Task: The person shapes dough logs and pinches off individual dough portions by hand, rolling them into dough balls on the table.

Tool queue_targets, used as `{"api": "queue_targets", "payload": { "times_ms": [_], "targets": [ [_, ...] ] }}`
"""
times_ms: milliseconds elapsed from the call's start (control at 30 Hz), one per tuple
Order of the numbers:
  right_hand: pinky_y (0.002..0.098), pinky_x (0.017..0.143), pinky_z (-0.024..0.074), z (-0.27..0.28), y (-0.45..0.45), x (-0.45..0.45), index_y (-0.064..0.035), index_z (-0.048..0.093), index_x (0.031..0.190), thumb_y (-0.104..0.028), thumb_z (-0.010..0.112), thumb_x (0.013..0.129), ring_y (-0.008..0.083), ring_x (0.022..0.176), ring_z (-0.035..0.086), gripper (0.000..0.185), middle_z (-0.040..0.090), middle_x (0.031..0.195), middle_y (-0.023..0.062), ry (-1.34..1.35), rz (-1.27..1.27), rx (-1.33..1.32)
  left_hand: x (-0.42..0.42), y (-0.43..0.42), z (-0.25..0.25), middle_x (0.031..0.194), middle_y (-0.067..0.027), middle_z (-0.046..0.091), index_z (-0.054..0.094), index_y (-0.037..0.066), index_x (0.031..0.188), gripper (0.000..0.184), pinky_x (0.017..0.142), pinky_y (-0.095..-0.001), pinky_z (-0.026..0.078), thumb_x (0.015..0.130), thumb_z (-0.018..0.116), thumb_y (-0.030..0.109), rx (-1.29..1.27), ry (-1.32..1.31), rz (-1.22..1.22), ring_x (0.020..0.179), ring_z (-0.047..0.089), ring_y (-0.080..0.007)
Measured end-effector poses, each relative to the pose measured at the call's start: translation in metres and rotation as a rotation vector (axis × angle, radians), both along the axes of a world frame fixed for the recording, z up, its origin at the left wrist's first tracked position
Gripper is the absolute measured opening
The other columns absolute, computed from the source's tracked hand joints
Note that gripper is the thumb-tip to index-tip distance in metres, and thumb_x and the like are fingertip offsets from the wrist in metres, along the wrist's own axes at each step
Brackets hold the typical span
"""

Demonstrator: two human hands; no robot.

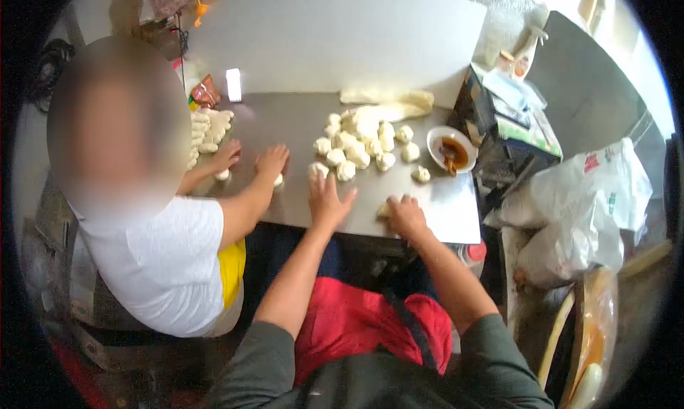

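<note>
My left hand (330,201) is over the metal table (285,206) with its fingers spread, at the near edge of a heap of pale dough balls (358,152). Its fingertips reach a dough ball (318,169). Near the table's front edge, my right hand (407,218) curls over a piece of dough (385,210), mostly hidden under the fingers. A single dough ball (421,174) lies between that hand and a white bowl (434,140) of brown liquid. Long dough strips (413,104) lie behind the heap.
A co-worker (160,259) sits at the left, both hands on small dough pieces. Beyond them are shaped dough pieces (214,127). A white panel (335,38) stands behind the table. White plastic bags (584,195) and a dark box (467,106) are at the right.
</note>
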State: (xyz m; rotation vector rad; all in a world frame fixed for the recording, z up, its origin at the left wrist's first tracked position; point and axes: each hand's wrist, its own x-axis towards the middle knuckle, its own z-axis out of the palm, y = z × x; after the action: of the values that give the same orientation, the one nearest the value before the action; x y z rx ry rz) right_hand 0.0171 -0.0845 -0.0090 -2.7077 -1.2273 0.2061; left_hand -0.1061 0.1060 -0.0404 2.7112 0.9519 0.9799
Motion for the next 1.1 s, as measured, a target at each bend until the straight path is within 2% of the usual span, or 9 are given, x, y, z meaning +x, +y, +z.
{"api": "queue_targets", "payload": {
  "times_ms": [67,233,333,467,533,600,900,1000,1100],
  "targets": [
    [0.0489,0.095,0.0512,0.008,0.001,0.005,-0.0096,0.057,0.126,-0.025,0.073,0.085,0.0391,0.115,0.057,0.047,0.061,0.116,0.0197,-0.012,0.054,0.04,0.003,-0.027,0.019,0.146,-0.0272,0.05,0.052,0.001,0.141,0.077,0.108,-0.0486,0.042,0.091,0.064,0.059,-0.446,-0.107,-0.256,0.134,0.05,-0.04],
    [0.0473,0.09,0.0527,-0.027,0.002,-0.009,-0.0032,0.057,0.121,-0.021,0.076,0.082,0.0409,0.104,0.061,0.048,0.062,0.109,0.0212,-0.027,0.263,0.442,0.033,-0.056,0.029,0.103,-0.0234,0.071,0.066,-0.005,0.113,0.051,0.088,-0.0428,0.052,0.097,0.061,0.043,-1.292,-0.053,-0.377,0.099,0.068,-0.0351],
    [0.0464,0.092,0.0521,0.022,-0.015,-0.025,-0.0034,0.058,0.121,-0.023,0.078,0.08,0.0425,0.108,0.062,0.049,0.064,0.111,0.022,0.197,0.03,0.491,0.03,-0.06,0.029,0.094,-0.0169,0.072,0.068,-0.003,0.102,0.04,0.083,-0.0372,0.052,0.099,0.06,0.036,-1.082,0.021,-0.594,0.089,0.068,-0.0237],
    [0.0505,0.09,0.0516,0.001,-0.007,-0.012,-0.0034,0.052,0.132,-0.016,0.072,0.086,0.0445,0.114,0.06,0.052,0.059,0.124,0.025,0.583,0.136,0.593,0.028,-0.11,0.068,0.091,-0.0244,0.07,0.065,0.001,0.094,0.034,0.079,-0.0471,0.052,0.095,0.064,0.035,-0.631,-0.153,-0.331,0.085,0.066,-0.0444],
    [0.0516,0.084,0.0519,0.0,-0.004,-0.026,-0.001,0.055,0.129,-0.015,0.071,0.085,0.0448,0.107,0.061,0.048,0.062,0.113,0.0254,0.511,0.119,0.663,0.028,-0.11,0.074,0.088,-0.0258,0.069,0.063,0.0,0.089,0.037,0.075,-0.0499,0.051,0.095,0.064,0.036,-0.555,-0.227,-0.287,0.084,0.064,-0.0478],
    [0.0518,0.078,0.0521,0.017,-0.005,-0.042,0.0022,0.059,0.117,-0.013,0.069,0.086,0.0445,0.097,0.062,0.036,0.063,0.097,0.0239,-0.149,0.197,0.814,0.037,-0.102,0.073,0.084,-0.0255,0.068,0.062,-0.001,0.088,0.037,0.072,-0.0499,0.05,0.096,0.063,0.035,-0.734,-0.245,-0.238,0.082,0.064,-0.0467],
    [0.0524,0.077,0.053,0.026,-0.023,-0.026,-0.0044,0.062,0.107,-0.023,0.066,0.088,0.0451,0.089,0.065,0.027,0.067,0.094,0.024,0.159,-0.09,0.545,0.054,-0.144,0.062,0.079,-0.0259,0.064,0.064,0.0,0.088,0.032,0.071,-0.049,0.05,0.094,0.066,0.031,-0.473,-0.656,-0.24,0.078,0.061,-0.047],
    [0.0516,0.077,0.0534,0.018,-0.023,-0.034,-0.0042,0.063,0.109,-0.024,0.066,0.087,0.0438,0.088,0.065,0.03,0.068,0.097,0.0219,0.052,-0.138,0.614,0.05,-0.131,0.066,0.075,-0.026,0.063,0.062,-0.002,0.08,0.039,0.069,-0.0504,0.049,0.095,0.066,0.034,-0.766,-0.33,-0.242,0.073,0.06,-0.0469],
    [0.0513,0.077,0.0539,-0.009,-0.02,-0.027,-0.0027,0.064,0.107,-0.025,0.066,0.086,0.0428,0.088,0.066,0.03,0.069,0.098,0.0203,-0.068,-0.019,0.61,0.051,-0.127,0.054,0.076,-0.0271,0.063,0.061,-0.002,0.075,0.04,0.068,-0.0539,0.047,0.097,0.062,0.031,-0.604,-0.322,-0.259,0.074,0.06,-0.0486]
  ]
}}
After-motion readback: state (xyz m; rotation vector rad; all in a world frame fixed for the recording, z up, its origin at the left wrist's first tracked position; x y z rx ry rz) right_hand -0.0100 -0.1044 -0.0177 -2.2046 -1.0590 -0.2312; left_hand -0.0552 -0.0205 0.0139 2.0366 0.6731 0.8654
